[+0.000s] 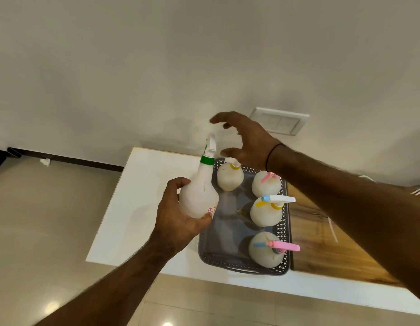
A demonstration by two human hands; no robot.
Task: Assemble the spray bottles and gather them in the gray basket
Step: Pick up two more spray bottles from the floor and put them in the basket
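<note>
My left hand (178,217) grips the round body of a white spray bottle (199,194) with a green collar and a white spray head, held upright above the left rim of the gray basket (230,260). My right hand (244,140) hovers just right of the spray head, fingers spread, holding nothing and apart from it. Inside the basket stand several assembled white bottles: one with a yellow collar (230,178), one with a pink trigger (266,185), one with a yellow collar and white head (266,214), and one with a pink head (265,251).
The basket sits on a white table (138,208) with a wooden board (321,243) directly to its right. A wall switch plate (279,121) is behind my right hand. Tiled floor lies to the left and in front of the table.
</note>
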